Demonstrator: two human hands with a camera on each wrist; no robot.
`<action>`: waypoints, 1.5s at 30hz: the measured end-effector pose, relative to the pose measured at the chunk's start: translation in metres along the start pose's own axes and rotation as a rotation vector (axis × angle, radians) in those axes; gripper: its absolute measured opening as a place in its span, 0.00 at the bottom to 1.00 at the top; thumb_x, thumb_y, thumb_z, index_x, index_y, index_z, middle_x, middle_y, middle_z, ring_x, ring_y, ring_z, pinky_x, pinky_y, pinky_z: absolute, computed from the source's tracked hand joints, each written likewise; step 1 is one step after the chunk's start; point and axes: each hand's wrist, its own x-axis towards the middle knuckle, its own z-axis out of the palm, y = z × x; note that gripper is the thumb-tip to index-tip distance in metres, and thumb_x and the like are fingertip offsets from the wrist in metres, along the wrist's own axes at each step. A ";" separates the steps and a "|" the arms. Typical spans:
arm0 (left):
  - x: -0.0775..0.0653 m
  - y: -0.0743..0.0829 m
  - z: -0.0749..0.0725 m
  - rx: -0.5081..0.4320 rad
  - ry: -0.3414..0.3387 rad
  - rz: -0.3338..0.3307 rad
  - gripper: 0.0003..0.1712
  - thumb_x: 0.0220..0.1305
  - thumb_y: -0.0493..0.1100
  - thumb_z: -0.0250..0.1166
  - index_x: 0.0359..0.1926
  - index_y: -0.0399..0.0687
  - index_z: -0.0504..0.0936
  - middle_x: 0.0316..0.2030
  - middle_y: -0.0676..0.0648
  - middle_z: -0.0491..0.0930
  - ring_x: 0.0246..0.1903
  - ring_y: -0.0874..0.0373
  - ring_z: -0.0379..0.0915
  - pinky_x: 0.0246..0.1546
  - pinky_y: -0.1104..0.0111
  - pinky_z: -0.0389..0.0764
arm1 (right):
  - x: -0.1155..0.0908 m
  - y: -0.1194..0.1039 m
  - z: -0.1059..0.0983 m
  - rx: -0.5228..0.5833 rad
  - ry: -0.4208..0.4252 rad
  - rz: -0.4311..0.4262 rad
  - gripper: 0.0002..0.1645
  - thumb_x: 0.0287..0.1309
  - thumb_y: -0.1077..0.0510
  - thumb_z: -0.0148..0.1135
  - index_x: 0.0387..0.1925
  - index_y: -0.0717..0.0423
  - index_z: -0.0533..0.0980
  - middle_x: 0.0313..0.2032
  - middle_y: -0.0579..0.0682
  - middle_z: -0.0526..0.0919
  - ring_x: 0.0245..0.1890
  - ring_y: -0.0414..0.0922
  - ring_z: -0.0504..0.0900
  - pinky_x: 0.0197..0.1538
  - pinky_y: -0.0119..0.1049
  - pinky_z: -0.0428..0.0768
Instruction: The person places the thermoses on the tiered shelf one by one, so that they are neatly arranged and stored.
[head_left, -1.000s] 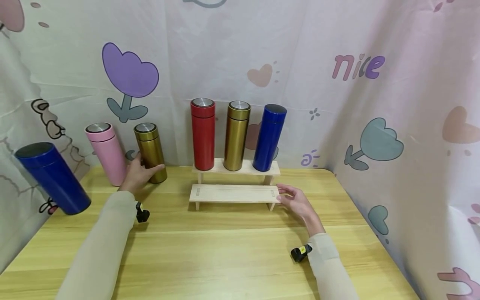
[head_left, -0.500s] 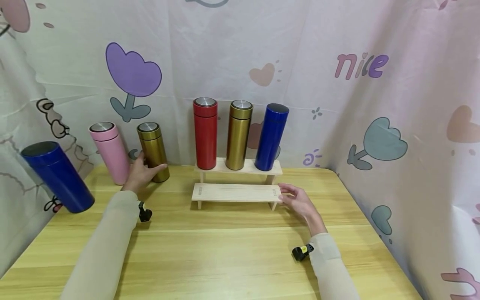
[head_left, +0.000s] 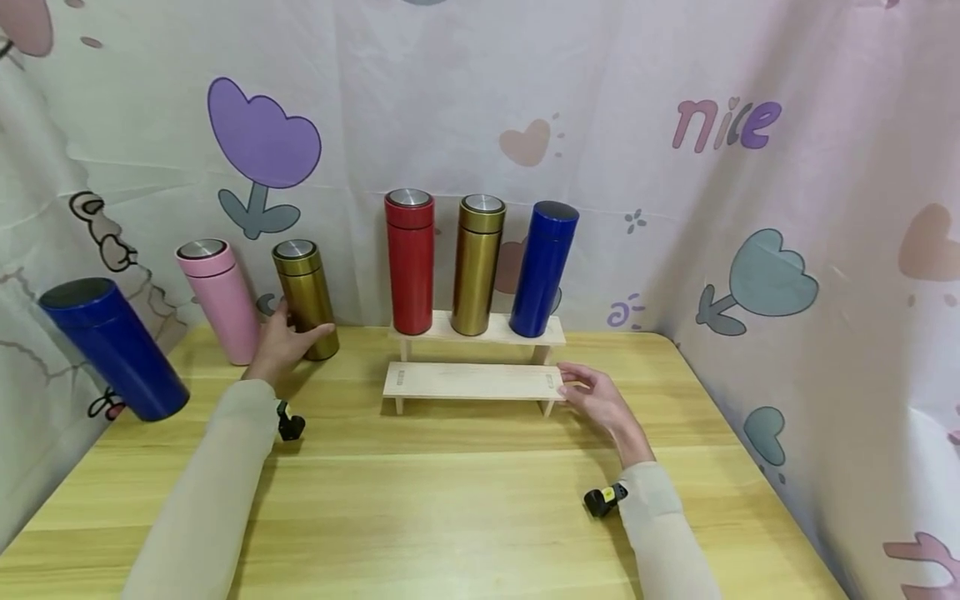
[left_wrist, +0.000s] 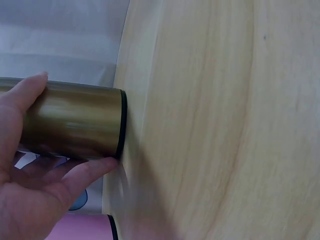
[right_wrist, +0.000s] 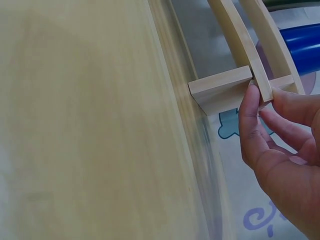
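My left hand (head_left: 281, 346) holds a gold thermos flask (head_left: 303, 287) that stands upright on the table. In the left wrist view the thumb and fingers reach round the lower part of the flask (left_wrist: 80, 120), whose base meets the wood. A pink flask (head_left: 219, 304) stands just left of that hand. With thumb and fingertips, my right hand (head_left: 600, 404) pinches the right end of the low front shelf (head_left: 472, 381) of a wooden stand. The right wrist view shows the pinched board (right_wrist: 250, 60) above its leg (right_wrist: 222, 90).
On the raised rear shelf (head_left: 442, 323) stand a red flask (head_left: 410, 267), another gold flask (head_left: 477, 271) and a blue flask (head_left: 543, 271). A second blue flask (head_left: 116, 350) is at the table's left edge. A printed curtain (head_left: 600, 75) hangs behind the table (head_left: 450, 517).
The whole scene shifts slightly in the head view. Both hands keep their places on the gold flask and the shelf end, and no flask has visibly moved.
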 end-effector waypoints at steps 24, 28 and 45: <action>-0.047 0.063 -0.010 0.030 0.132 0.110 0.42 0.63 0.55 0.74 0.69 0.40 0.66 0.58 0.34 0.79 0.48 0.58 0.78 0.40 0.78 0.80 | 0.004 -0.008 0.007 0.011 -0.022 -0.017 0.33 0.68 0.72 0.58 0.73 0.70 0.64 0.62 0.73 0.72 0.48 0.42 0.85 0.52 0.36 0.89; -0.061 0.082 -0.014 -0.008 0.119 0.141 0.40 0.62 0.53 0.75 0.67 0.44 0.68 0.54 0.40 0.79 0.39 0.71 0.76 0.36 0.79 0.81 | 0.004 -0.008 0.008 0.014 -0.014 -0.020 0.33 0.68 0.72 0.58 0.72 0.71 0.64 0.61 0.73 0.72 0.47 0.40 0.85 0.51 0.34 0.89; -0.095 0.160 0.033 -0.072 -0.169 0.297 0.35 0.61 0.48 0.77 0.65 0.43 0.74 0.58 0.40 0.82 0.54 0.48 0.80 0.52 0.68 0.83 | -0.001 -0.004 0.000 0.020 0.007 -0.004 0.34 0.67 0.73 0.59 0.72 0.69 0.65 0.62 0.72 0.72 0.47 0.41 0.84 0.50 0.32 0.88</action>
